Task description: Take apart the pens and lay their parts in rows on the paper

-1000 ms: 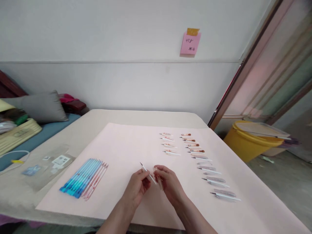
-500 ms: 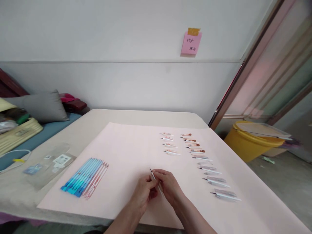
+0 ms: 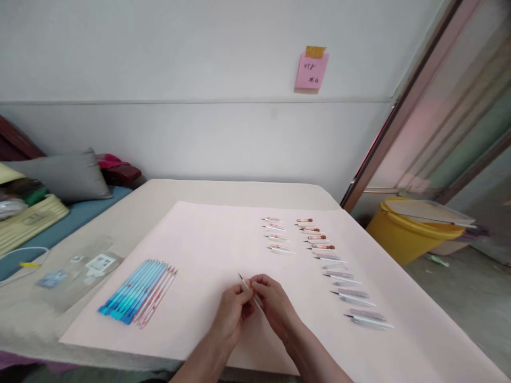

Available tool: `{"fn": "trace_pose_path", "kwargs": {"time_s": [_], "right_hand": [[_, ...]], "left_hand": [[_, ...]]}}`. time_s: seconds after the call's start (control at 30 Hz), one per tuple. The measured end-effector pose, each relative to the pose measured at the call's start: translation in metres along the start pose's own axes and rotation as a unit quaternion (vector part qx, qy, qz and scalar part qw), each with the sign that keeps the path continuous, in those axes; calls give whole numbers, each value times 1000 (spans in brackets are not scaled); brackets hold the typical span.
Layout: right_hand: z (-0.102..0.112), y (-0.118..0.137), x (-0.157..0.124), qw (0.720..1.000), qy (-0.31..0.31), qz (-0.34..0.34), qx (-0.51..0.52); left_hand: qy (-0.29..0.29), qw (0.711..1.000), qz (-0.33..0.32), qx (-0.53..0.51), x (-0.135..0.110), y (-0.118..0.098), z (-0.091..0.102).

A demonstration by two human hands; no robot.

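Near the front of the pink sheet, a slim white pen refill [image 3: 257,304] with a dark pointed tip slants up and to the left between both hands. My left hand [image 3: 230,314] is closed around its middle. The fingers of my right hand [image 3: 274,302] are pinched against it just behind the tip; whether they also hold a small pale piece I cannot make out. To the right lie similar white refills [image 3: 351,298] beside clear and brown-ended pen parts [image 3: 318,238]. Further back is a short column of refills with pink-patterned parts [image 3: 277,238].
Blue pens [image 3: 133,292] and several pink-patterned pens [image 3: 156,298] lie side by side on the left of the pink sheet [image 3: 207,229]. A clear plastic bag [image 3: 85,276] rests left of the sheet. A yellow bin [image 3: 399,234] stands right of the table.
Both hands and the refill have shifted slightly left. My right fingertips now sit closer together near the tip. The laid-out pens and parts stay as they were.
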State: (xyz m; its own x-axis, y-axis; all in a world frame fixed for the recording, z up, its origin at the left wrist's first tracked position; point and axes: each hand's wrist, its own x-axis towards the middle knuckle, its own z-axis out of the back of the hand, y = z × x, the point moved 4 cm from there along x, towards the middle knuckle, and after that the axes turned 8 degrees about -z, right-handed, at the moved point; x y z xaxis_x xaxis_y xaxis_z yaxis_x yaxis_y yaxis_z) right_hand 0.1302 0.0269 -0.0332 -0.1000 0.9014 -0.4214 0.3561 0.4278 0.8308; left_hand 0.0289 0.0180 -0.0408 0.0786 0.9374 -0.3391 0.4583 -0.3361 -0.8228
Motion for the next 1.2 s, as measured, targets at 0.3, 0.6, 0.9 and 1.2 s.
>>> {"fn": "trace_pose_path", "kwargs": {"time_s": [0.3,0.6,0.9,1.2], "right_hand": [[-15,-2,-8,999,-6,-13,-40],[-15,-12,-3,999,-20,30,11],[-8,-3,5,1000,4,22,16],[59,52,30,996,-62,36,-62]], "left_hand": [[-87,990,-52,-98,8,-18,14],[-69,988,-63,-125,7,-7,15],[-69,992,-47,-94,5,-16,9],[-107,992,-6,-63,6,-25,23]]}}
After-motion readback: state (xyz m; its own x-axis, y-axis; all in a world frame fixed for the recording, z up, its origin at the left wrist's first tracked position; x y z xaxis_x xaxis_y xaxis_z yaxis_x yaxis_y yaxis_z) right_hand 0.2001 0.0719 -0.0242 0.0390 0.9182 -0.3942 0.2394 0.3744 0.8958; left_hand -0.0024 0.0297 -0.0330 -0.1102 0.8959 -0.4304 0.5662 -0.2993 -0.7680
